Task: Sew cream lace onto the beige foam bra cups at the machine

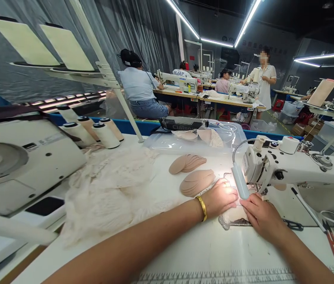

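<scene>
A small pale pink fabric piece (235, 214) lies under the lit head of a white sewing machine (300, 163). My left hand (220, 197), with a gold bangle at the wrist, presses on it from the left, fingers close together. On its right edge my right hand (262, 216) pinches with thumb and forefinger. The needle area is mostly hidden behind a tube-shaped lamp (240, 182) on a bendy neck. Beyond my left hand lie two fanned stacks of beige oval cup pieces (196, 183) (187, 163). Cream lace fabric (107, 189) is heaped farther left.
Thread snips (333, 240) with red handles and black scissors (293, 225) lie at right. A ruler strip (244, 276) runs along the front edge. Thread cones (106, 135) and another machine (21, 161) stand left. A clear plastic bin (161, 142) is behind; people work beyond.
</scene>
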`<move>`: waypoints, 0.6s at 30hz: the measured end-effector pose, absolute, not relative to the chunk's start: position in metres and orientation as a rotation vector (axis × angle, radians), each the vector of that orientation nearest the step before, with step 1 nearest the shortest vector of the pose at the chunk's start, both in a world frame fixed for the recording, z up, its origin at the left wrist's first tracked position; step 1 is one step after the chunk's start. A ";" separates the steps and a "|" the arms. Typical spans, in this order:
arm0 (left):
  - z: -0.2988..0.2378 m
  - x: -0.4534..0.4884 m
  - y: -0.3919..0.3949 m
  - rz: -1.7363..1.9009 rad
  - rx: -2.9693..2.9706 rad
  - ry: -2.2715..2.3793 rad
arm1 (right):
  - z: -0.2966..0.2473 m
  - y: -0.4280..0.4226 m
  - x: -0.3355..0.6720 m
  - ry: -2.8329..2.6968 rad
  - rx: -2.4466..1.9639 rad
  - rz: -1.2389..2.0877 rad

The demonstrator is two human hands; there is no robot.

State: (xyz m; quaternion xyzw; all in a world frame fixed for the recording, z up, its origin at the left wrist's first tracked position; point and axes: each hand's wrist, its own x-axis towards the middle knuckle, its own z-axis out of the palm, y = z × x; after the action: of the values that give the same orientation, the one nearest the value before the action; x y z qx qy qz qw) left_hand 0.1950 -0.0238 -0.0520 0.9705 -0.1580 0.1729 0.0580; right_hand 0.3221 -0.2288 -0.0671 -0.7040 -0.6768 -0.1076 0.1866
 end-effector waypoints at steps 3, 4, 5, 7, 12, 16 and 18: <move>-0.053 0.197 -0.020 0.517 2.921 -0.493 | -0.066 -0.230 0.321 -1.926 -1.995 -0.282; -0.053 0.198 -0.019 0.515 2.917 -0.495 | -0.065 -0.230 0.321 -1.933 -1.998 -0.275; -0.053 0.198 -0.018 0.510 2.912 -0.501 | -0.063 -0.230 0.320 -1.939 -2.001 -0.268; -0.052 0.198 -0.016 0.491 2.903 -0.529 | -0.061 -0.230 0.319 -1.944 -2.003 -0.267; -0.052 0.199 -0.013 0.462 2.896 -0.534 | -0.057 -0.230 0.316 -1.947 -1.982 -0.283; -0.050 0.201 -0.011 0.475 2.881 -0.508 | -0.059 -0.228 0.316 -1.924 -1.992 -0.297; -0.047 0.202 -0.009 0.478 2.874 -0.483 | -0.060 -0.227 0.316 -1.909 -1.999 -0.315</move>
State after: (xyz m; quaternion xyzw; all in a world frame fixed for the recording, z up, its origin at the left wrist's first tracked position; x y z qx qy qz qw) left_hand 0.2017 -0.0092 -0.0473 0.9689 -0.1629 0.1613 0.0937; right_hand 0.3155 -0.2271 -0.0599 -0.7070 -0.6751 -0.1114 0.1789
